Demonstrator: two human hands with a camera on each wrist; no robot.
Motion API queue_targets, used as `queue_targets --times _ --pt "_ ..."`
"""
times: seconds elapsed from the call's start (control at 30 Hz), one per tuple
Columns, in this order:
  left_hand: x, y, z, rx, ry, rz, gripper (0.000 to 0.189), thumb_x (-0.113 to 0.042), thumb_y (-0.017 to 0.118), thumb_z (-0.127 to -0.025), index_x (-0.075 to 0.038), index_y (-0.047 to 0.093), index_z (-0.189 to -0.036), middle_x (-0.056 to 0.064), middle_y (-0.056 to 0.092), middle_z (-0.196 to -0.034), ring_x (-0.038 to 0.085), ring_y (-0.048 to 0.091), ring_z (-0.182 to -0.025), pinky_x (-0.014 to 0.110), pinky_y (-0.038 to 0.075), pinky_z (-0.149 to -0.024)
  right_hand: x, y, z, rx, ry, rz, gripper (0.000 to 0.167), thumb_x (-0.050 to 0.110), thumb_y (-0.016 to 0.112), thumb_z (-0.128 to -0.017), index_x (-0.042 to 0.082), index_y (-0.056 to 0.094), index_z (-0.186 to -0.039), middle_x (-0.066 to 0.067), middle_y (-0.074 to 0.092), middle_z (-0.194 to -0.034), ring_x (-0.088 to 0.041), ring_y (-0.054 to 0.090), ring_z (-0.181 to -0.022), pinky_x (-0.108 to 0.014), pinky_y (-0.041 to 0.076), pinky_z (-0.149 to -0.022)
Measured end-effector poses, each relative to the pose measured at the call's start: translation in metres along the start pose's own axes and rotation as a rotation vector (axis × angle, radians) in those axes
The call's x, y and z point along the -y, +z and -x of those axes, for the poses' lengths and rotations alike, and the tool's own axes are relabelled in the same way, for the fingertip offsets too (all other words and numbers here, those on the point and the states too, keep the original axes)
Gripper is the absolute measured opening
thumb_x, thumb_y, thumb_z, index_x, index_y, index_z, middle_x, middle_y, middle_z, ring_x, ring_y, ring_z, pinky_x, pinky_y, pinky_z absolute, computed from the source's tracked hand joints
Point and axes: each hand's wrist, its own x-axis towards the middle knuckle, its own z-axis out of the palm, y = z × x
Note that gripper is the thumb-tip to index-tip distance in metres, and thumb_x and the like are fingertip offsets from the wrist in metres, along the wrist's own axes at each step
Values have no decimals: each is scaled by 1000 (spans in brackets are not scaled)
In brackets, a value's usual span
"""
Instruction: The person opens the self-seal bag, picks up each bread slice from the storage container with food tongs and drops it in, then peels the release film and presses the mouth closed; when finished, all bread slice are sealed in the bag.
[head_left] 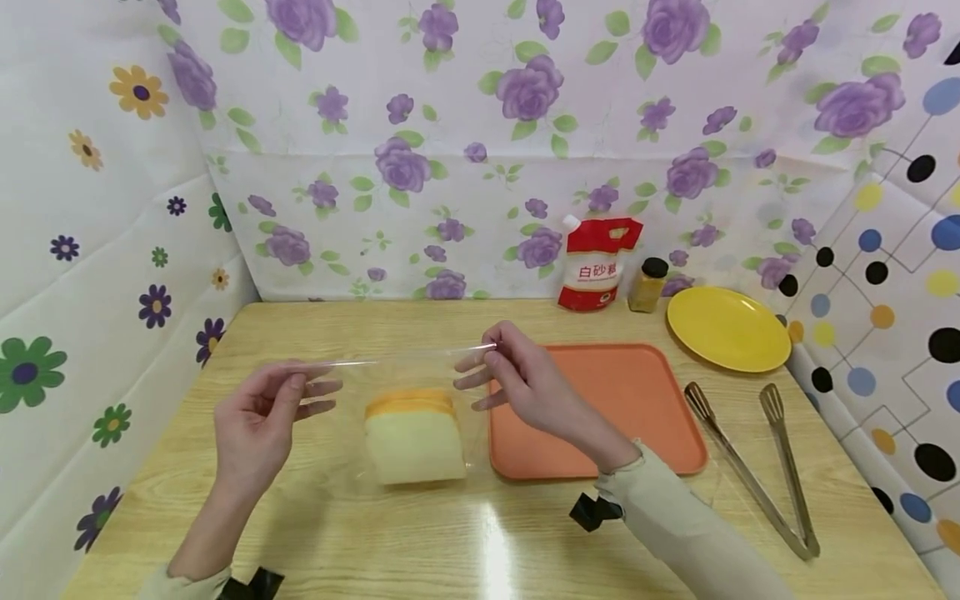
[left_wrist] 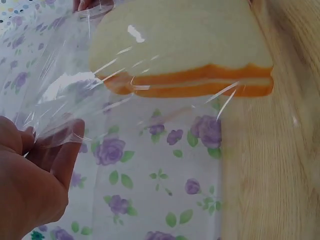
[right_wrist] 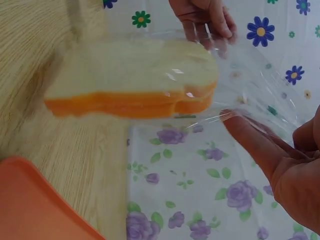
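Observation:
Two stacked slices of bread [head_left: 416, 446] with orange crust sit inside a clear plastic bag [left_wrist: 75, 85]. My left hand [head_left: 258, 417] pinches one top corner of the bag between thumb and forefinger. The opposite top corner is pinched by my right hand [head_left: 528, 383], and the bag's upper edge is stretched taut between them. In the right wrist view the bread [right_wrist: 135, 75] shows through the film, with the right hand [right_wrist: 285, 160] at the near corner. Whether the bag's bottom touches the table cannot be told.
An orange tray [head_left: 600, 417] lies right of the bag. Metal tongs [head_left: 757, 483] rest spread beside it. A yellow plate [head_left: 727, 329], a spice jar [head_left: 648, 285] and a red-and-white sugar pouch [head_left: 596, 265] stand along the back. Patterned cloth walls surround the wooden table [head_left: 420, 550].

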Motion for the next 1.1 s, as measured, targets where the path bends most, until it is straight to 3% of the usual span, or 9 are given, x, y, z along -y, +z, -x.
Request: queue_targets --times 0.1,0.27,0.47,0.53,0.63,0.73,0.83,1.0,1.1 --pt "6 -6 -9 -2 -55 -71 19 10 49 -100 20 59 -113 21 72 -107 22 74 -84 34 60 -64 -6 2 -9 -31 59 -59 11 10 36 -110 0 41 -107 -21 67 -114 -36 71 -97 -47 61 -64" --pt "29 -15 -29 3 -256 -138 22 -1 55 -102 11 62 -118 12 74 -106 21 74 -77 35 59 -58 -30 1 -28 -73 224 -182 11 7 34 -110 -3 39 -111 -25 64 -115 -41 70 -97 -50 60 -65" --pt "66 -22 -46 38 -425 -197 19 -3 53 -103 8 60 -117 -1 74 -100 20 74 -76 38 60 -63 -67 -3 -52 -138 336 -92 15 8 33 -110 -5 40 -113 -26 65 -109 -33 73 -87 -51 60 -64" --pt "75 -22 -51 47 -443 -247 17 -1 52 -103 10 58 -115 0 74 -100 19 74 -76 37 61 -64 -76 -6 -59 -159 328 -22 13 8 35 -110 -3 42 -110 -25 65 -103 -32 73 -82 -52 60 -63" --pt "87 -24 -57 63 -459 -329 16 1 51 -103 11 57 -113 15 73 -104 14 73 -76 34 61 -63 -86 -10 -68 -159 311 78 9 8 38 -109 1 45 -107 -25 64 -100 -35 73 -81 -53 59 -61" --pt "99 -27 -59 64 -495 -380 15 3 51 -102 12 57 -113 31 67 -111 11 72 -76 32 61 -62 -94 -14 -73 -131 307 152 8 6 41 -108 1 47 -107 -26 65 -101 -40 71 -83 -52 60 -59" --pt "109 -30 -58 72 -515 -441 15 4 52 -101 11 59 -112 34 65 -112 15 71 -79 34 61 -63 -100 -18 -76 -91 288 261 8 4 43 -107 -2 49 -107 -27 65 -102 -43 70 -84 -50 60 -57" --pt "124 -35 -54 127 -441 -625 14 8 54 -98 10 65 -106 27 69 -101 33 69 -85 31 60 -62 -113 -23 -81 -33 253 519 10 3 48 -105 -3 55 -109 -24 67 -96 -35 70 -79 -37 56 -52" --pt "131 -36 -52 161 -368 -768 13 9 58 -94 8 69 -101 21 71 -93 34 68 -83 24 55 -59 -124 -25 -84 -7 239 677 12 6 52 -104 -2 59 -109 -16 69 -88 -25 67 -69 -28 50 -51"
